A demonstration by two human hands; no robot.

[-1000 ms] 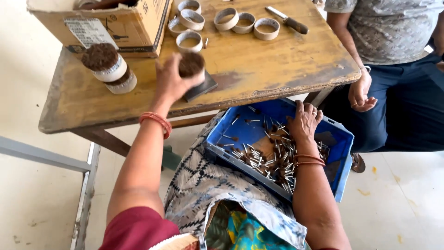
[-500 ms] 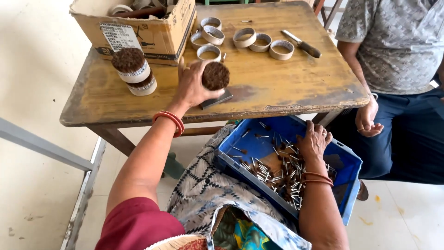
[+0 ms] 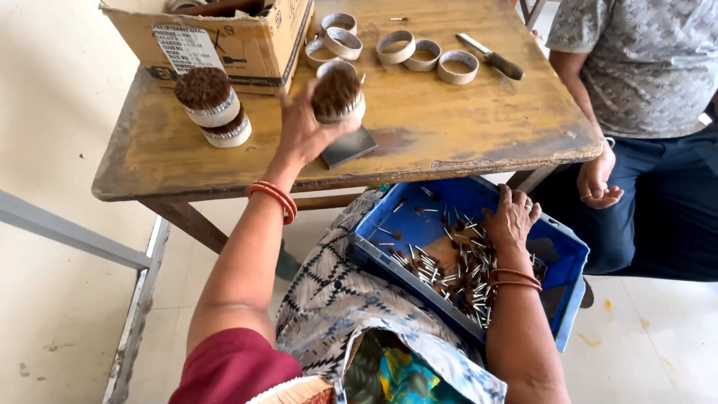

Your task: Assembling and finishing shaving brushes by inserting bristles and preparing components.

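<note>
On worn wooden table (image 3: 449, 127) (pale floor (image 3: 52, 135) below)

A short round ring packed with brown sticks (image 3: 337, 92), dark ends facing the camera, is held tilted above the wooden table. Loose small sticks (image 3: 456, 273) (pale with dark tips) lie scattered in a blue crate (image 3: 568, 258).

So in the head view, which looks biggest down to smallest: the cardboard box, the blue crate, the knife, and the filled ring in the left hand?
1. Blue crate, though it sits nearer the camera, so unsure against the box.
2. Cardboard box, partly cut off.
3. Knife and filled ring: alike.
</note>
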